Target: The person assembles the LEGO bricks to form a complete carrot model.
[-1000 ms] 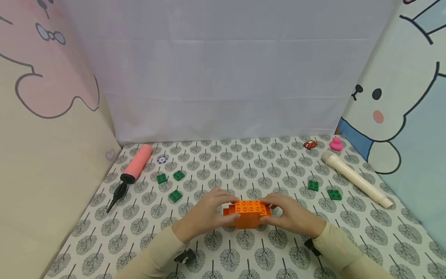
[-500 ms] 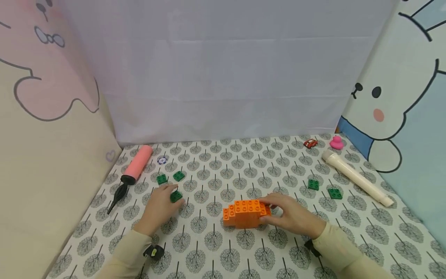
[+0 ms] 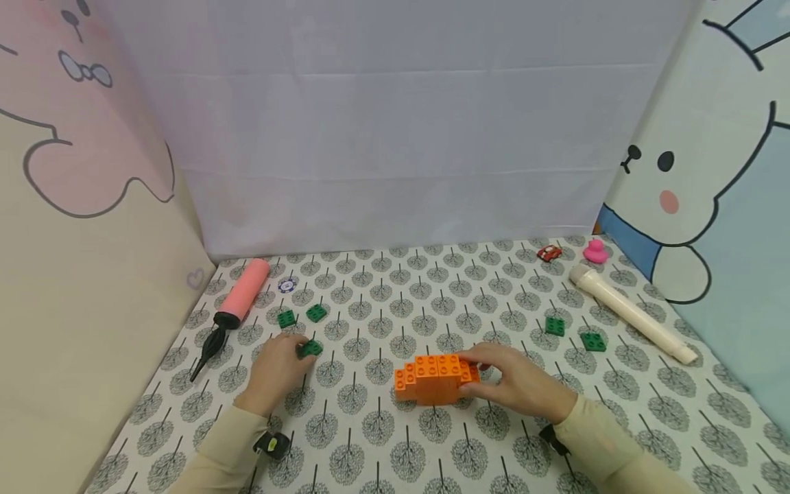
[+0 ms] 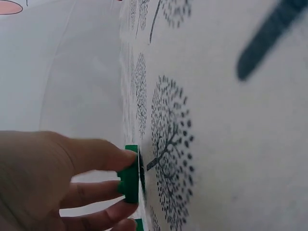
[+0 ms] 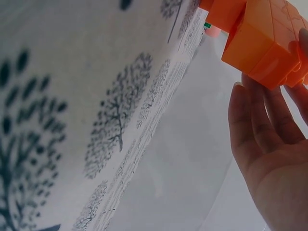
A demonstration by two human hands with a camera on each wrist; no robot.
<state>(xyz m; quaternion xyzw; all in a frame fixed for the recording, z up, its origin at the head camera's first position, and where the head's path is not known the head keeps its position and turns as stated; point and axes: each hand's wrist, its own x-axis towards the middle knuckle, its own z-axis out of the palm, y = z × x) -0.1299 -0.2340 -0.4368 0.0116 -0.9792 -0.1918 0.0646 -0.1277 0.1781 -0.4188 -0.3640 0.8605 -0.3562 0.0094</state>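
Note:
Thumb and fingers of my left hand pinch a small green toy brick at the tabletop on the left. The left wrist view shows that brick between thumb and fingertips, right against the cloth; whether it is lifted cannot be told. My right hand holds the right end of an orange build of stacked toy bricks, which steps down at both sides and stands mid-table. Seen from the right wrist, the orange build partly leaves the frame, with fingers beneath its edge.
Two more green bricks lie beyond my left hand, near a pink-and-black pump and a poker chip. On the right are a green brick, another green brick, a cream tube, a red toy car and a pink duck.
My left hand has let go of the orange build, moved left and taken hold of the nearest green brick. The right hand stays on the orange build.

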